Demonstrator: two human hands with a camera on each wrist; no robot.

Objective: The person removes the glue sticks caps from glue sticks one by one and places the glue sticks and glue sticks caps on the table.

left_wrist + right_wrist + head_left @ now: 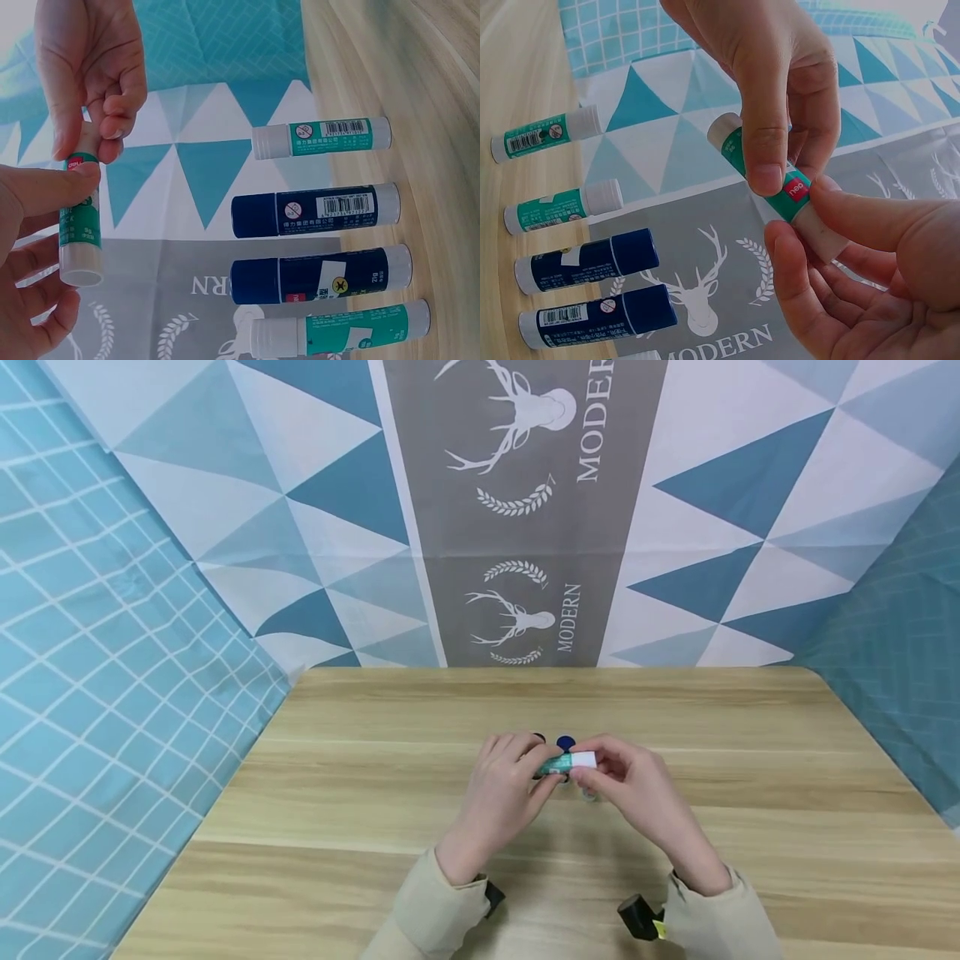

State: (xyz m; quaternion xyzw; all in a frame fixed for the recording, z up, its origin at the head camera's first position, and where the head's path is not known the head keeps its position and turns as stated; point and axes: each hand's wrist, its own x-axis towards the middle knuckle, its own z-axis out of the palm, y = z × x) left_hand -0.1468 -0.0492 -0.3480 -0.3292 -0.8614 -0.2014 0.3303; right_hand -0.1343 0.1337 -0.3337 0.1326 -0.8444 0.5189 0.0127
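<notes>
Both hands hold one glue stick (pixel 557 765) with a green label, a red logo and white ends, above the middle of the table. My left hand (pixel 501 785) grips its green body between thumb and fingers. At the other end, my right hand (pixel 637 785) pinches the white cap (pixel 584 760), which sits against the body. Below the hands, other glue sticks stand upright: a green one (pixel 330 136), two dark blue ones (pixel 322 214) (pixel 330 276) and another green one (pixel 360 330). In the head view the hands hide most of these.
The wooden table (pixel 337 802) reaches back to a patterned cloth wall (pixel 517 527). Blue cloth hangs at the left (pixel 112 693) and right sides. Black wrist devices (pixel 637 917) show below both sleeves.
</notes>
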